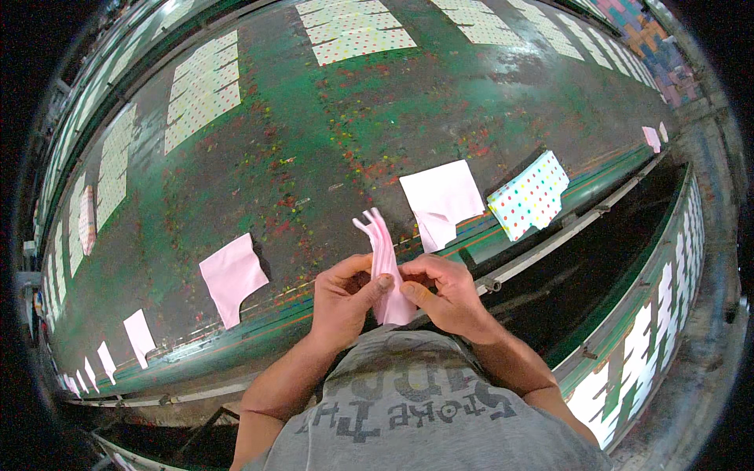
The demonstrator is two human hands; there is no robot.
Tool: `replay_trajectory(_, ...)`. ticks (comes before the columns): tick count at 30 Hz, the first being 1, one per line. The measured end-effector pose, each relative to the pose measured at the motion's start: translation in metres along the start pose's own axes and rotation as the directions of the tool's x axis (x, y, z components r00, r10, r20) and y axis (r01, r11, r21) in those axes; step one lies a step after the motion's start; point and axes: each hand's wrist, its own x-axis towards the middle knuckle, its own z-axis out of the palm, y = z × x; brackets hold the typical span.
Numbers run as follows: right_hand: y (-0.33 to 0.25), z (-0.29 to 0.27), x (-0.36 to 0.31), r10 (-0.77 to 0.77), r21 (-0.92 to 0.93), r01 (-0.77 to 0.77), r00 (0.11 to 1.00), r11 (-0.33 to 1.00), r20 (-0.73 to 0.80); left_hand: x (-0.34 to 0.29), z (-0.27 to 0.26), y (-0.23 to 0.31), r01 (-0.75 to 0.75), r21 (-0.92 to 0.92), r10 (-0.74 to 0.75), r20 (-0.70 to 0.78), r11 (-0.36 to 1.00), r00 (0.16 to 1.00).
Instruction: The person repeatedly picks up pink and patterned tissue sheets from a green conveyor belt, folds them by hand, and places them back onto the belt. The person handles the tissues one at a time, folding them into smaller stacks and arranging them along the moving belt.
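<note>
Several small pale pink cloth pieces (140,338) lie in a curving row along the near edge of a long green, paint-spotted table (302,184), at far left; above them rests a spotted bundle (86,220). Next, a larger pink piece (233,276) lies flat near the same edge, while dotted sheets (206,88) are spread along the far side. At centre, the left hand (343,294) is closed in a pinch, its thumb pressed on the front of a folded pink cloth (382,271). This cloth stands gathered between the two hands, in front of the grey shirt (408,408), its narrow upper ends splayed. The right hand (446,294) likewise pinches its right side between thumb and curled fingers. Farther right lie a pale pink piece (446,192) and, just beside it, a white piece with coloured dots (530,196). At far right, a second table (593,345) bears white shapes (638,345).
</note>
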Motion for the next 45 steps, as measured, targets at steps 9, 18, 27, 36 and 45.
replay_trajectory(9, 0.007, -0.083, -0.009, -0.149, -0.150, 0.140, 0.987, 0.979, -0.053, 0.021, 0.078, -0.021, -0.092, 0.012, 0.092, 0.029, 0.996, 0.995)
replay_trajectory(18, 0.021, -0.213, -0.026, -0.276, -0.181, 0.285, 0.958, 0.941, 0.074, 0.027, 0.199, -0.064, -0.093, -0.041, 0.085, -0.171, 0.995, 0.982)
replay_trajectory(27, 0.024, -0.271, -0.035, -0.069, -0.040, 0.076, 0.988, 0.996, 0.141, 0.033, 0.266, -0.067, -0.116, -0.100, 0.091, -0.230, 0.988, 0.969)
replay_trajectory(36, 0.027, -0.303, -0.038, 0.076, 0.092, -0.076, 0.997, 0.993, 0.004, 0.079, 0.259, -0.061, -0.031, -0.202, -0.004, -0.172, 0.979, 0.985)
replay_trajectory(45, 0.065, -0.376, -0.015, 0.276, 0.567, -0.048, 0.905, 0.822, -0.324, 0.111, 0.276, -0.082, -0.038, -0.248, -0.027, -0.250, 0.968, 0.968)
